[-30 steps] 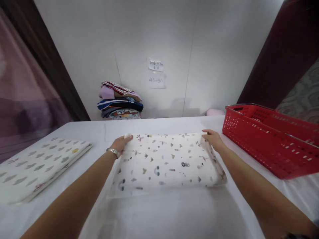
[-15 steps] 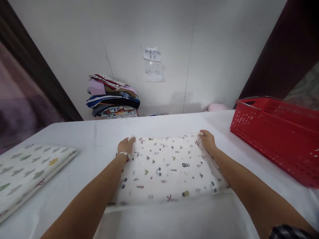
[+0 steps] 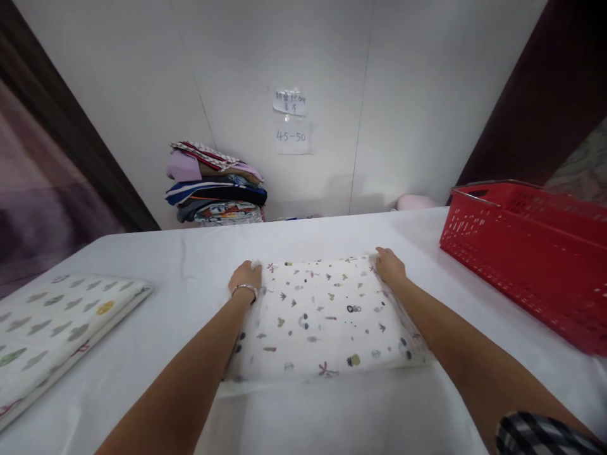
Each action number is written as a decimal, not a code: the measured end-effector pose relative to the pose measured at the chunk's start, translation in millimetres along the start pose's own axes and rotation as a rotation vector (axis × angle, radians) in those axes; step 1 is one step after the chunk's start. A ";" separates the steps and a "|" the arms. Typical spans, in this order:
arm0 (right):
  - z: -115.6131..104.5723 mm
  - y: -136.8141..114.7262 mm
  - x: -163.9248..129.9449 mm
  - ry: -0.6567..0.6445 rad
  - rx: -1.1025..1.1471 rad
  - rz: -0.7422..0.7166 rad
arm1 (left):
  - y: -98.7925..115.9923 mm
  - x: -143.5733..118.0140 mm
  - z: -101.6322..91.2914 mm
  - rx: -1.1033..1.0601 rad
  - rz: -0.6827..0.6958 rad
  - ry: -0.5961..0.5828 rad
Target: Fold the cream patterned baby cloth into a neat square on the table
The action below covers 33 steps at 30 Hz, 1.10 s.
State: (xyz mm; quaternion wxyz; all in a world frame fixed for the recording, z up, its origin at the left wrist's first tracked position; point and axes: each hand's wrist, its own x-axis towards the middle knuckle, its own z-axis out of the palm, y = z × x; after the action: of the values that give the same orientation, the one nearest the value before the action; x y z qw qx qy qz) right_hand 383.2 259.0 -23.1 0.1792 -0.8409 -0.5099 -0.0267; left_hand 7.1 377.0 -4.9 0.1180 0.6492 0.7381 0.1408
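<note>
At lower centre, left hand (image 3: 245, 280) and right hand (image 3: 391, 267) pinch the printed cloth (image 3: 322, 316) by its upper corners, long edge crosswise between them.

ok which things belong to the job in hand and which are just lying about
Job in hand:
printed white cloth, held near its far corners by left hand and right hand
white tabletop

Seemingly just lying about:
folded cloud-print cloth
red basket
fabric stack
wall notes
</note>
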 end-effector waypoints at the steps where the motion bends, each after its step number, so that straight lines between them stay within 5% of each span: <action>1: -4.4 -2.5 -2.6 0.003 -0.021 0.001 | 0.5 -2.8 -1.9 0.019 0.004 0.016; 3: -12.6 -8.7 -11.8 0.027 -0.062 -0.050 | 1.1 -12.5 -4.6 0.071 0.074 0.062; 6: -16.7 -19.8 -35.0 0.016 -0.060 -0.297 | 0.5 -35.4 -0.4 0.165 0.352 0.083; 10: -5.9 -33.1 -64.3 -0.266 -0.039 -0.517 | 0.2 -62.4 17.5 0.240 0.631 -0.105; 17: -15.2 -27.8 -77.8 -0.416 -0.037 -0.429 | -3.7 -75.7 5.1 0.249 0.576 -0.282; 22: -38.0 31.7 -113.5 -0.352 0.022 -0.295 | -65.0 -114.1 -13.4 0.160 0.566 -0.222; 27: -42.4 71.3 -168.7 -0.243 0.360 -0.102 | -117.3 -161.2 -15.7 -0.065 0.422 -0.003; 30: -40.8 69.1 -192.0 -0.092 0.430 -0.048 | -115.1 -175.8 -19.5 -0.125 0.233 0.078; 33: -44.1 58.5 -200.6 0.018 0.418 -0.025 | -97.0 -178.4 -31.3 -0.109 0.084 0.001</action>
State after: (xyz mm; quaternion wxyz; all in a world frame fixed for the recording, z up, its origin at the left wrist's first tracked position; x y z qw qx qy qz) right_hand 344.0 50.1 -43.7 0.3542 -0.7788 -0.5130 0.0700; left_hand -70.6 187.0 -12.3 0.1469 0.6720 0.7017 0.1858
